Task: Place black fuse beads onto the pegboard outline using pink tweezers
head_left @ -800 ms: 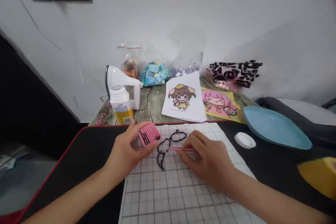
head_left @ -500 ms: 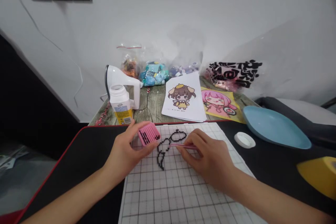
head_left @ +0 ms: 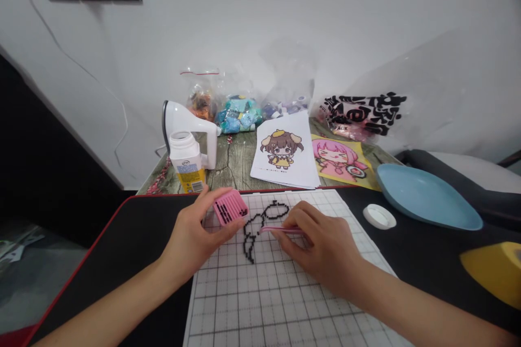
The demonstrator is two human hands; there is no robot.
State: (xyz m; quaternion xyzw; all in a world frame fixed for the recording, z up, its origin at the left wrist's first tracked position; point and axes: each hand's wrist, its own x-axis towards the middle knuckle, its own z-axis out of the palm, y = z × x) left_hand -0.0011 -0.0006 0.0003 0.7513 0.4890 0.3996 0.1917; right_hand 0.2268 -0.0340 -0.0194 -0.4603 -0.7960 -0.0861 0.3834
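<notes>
My left hand [head_left: 199, 233] is closed around a small pink ridged tray [head_left: 231, 207], tilted toward me, with black beads lying in its grooves. In my right hand [head_left: 319, 238] I pinch pink tweezers [head_left: 280, 229], whose tips reach left to the edge of the bead outline. Black beads [head_left: 249, 249] form a curved outline on the white gridded pegboard [head_left: 260, 303] below both hands. Whether a bead sits between the tweezer tips is too small to tell.
Behind the board lie a printed character sheet [head_left: 280, 173] and a yellow picture card [head_left: 331, 173]. A white bottle [head_left: 185, 160] and a white handheld appliance [head_left: 211, 143] stand back left. To the right are a white lid [head_left: 379, 217], a blue tray [head_left: 427, 195] and a yellow object [head_left: 494, 271].
The tweezer tips have moved slightly left and down along the bead outline, my right hand shifting with them. My left hand and the pink tray are almost still.
</notes>
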